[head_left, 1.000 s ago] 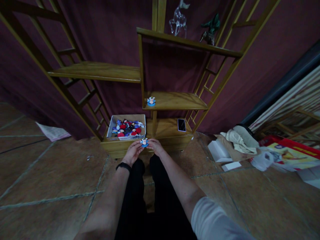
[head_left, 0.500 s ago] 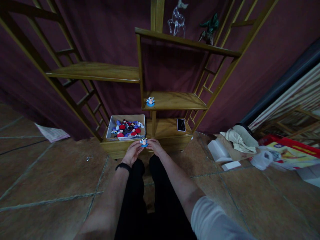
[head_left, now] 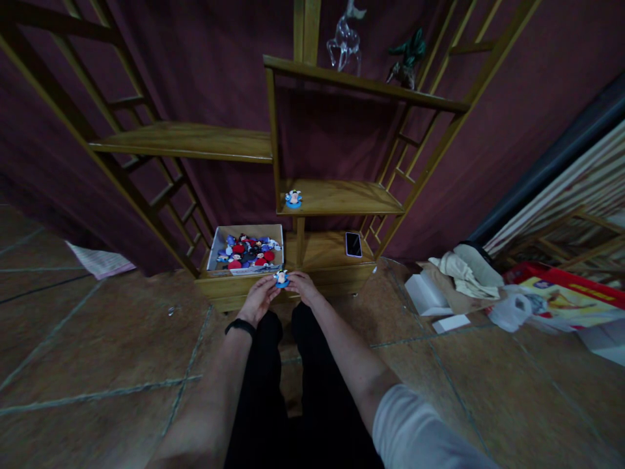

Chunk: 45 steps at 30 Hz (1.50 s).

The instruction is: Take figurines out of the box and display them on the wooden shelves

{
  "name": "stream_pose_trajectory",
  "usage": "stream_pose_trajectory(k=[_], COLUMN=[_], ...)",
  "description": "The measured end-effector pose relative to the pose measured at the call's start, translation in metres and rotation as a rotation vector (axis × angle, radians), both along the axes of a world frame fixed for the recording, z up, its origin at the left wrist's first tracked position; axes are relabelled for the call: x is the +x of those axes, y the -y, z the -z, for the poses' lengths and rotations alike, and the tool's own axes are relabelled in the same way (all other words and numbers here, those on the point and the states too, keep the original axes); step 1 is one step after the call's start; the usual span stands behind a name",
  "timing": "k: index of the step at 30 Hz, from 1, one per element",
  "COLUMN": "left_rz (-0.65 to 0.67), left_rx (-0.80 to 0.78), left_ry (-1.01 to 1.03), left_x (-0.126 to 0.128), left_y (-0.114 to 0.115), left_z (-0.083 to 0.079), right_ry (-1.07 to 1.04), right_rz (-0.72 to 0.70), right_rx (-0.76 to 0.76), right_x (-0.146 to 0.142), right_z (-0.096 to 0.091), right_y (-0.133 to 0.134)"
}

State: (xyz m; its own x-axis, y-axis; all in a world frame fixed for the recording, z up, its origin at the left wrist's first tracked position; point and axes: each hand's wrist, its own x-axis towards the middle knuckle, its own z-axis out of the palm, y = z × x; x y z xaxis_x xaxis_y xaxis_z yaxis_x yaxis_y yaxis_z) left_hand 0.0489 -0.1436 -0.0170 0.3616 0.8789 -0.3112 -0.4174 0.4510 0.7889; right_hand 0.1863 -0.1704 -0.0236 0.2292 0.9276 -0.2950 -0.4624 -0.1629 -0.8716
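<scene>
Both hands meet in front of my knees, pinching a small figurine on a blue base [head_left: 281,279]. My left hand [head_left: 260,297], with a black band on its wrist, closes on the figurine from the left. My right hand [head_left: 303,287] closes on it from the right. Just beyond them, a white box [head_left: 245,248] full of several small red, blue and black figurines sits on the lowest shelf. A matching figurine [head_left: 293,198] stands alone on the middle shelf [head_left: 342,197].
A phone [head_left: 353,244] lies on the lowest shelf at the right. A glass animal [head_left: 346,39] and a dark green ornament [head_left: 406,57] stand on the top shelf. Cloth, white boxes and bags [head_left: 463,286] are piled on the tiled floor at right. A paper [head_left: 100,260] lies at left.
</scene>
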Motion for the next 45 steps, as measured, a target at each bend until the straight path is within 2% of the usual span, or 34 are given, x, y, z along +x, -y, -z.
stream_pose_trajectory(k=[19,45], left_rz=[0.0,-0.001], left_rx=[-0.004,-0.009], left_ry=[-0.018,-0.011], left_x=[-0.0001,0.0011], left_y=[0.0022,0.0004], left_z=[-0.0053,-0.0037], right_ry=[0.033,0.013], right_rz=[0.016,0.021], right_rx=[-0.021,-0.034], right_x=[-0.0025,-0.0004], right_z=[-0.0077,-0.0038], right_y=[0.0028,0.0005])
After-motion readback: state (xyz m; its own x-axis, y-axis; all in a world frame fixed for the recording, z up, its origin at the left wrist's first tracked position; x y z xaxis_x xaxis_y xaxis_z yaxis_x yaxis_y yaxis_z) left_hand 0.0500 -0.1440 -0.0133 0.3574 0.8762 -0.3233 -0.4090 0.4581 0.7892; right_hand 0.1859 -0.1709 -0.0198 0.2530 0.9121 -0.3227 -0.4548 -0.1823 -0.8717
